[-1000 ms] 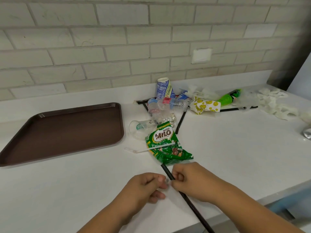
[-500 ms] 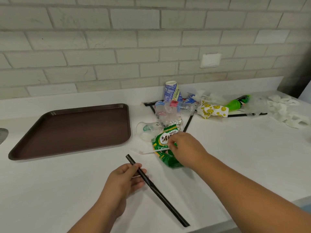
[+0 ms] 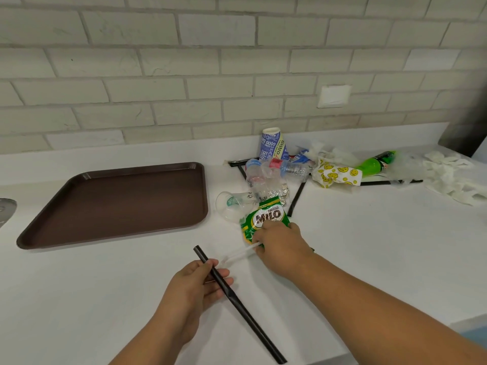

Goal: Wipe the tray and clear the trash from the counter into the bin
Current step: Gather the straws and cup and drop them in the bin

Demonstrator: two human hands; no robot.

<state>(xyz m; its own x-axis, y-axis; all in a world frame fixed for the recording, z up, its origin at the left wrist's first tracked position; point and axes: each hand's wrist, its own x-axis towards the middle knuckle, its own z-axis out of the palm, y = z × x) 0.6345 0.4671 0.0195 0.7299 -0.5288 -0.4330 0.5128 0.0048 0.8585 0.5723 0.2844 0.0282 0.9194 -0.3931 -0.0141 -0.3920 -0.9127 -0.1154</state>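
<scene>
Left hand point(image 3: 200, 283): fingers curled round a long black straw point(image 3: 245, 314) near its upper end, the rest slanting down toward the front edge of the white counter point(image 3: 369, 246). Right hand point(image 3: 279, 246): fingers bent down, pinching a clear straw point(image 3: 237, 255) and covering the lower half of the green Milo packet point(image 3: 266, 214). Can't tell if it grips the packet too. Brown tray point(image 3: 118, 201) lies flat on the counter to the left, well apart from both hands. Trash pile sits behind the packet near the brick wall — clear plastic cup point(image 3: 232, 205) on its side, crumpled foil point(image 3: 279, 192), crushed bottle point(image 3: 287, 168), Bistro paper cup point(image 3: 274, 144), smiley-print wrapper point(image 3: 337, 175), green bottle point(image 3: 374, 162), white crumpled tissue point(image 3: 453, 175).
</scene>
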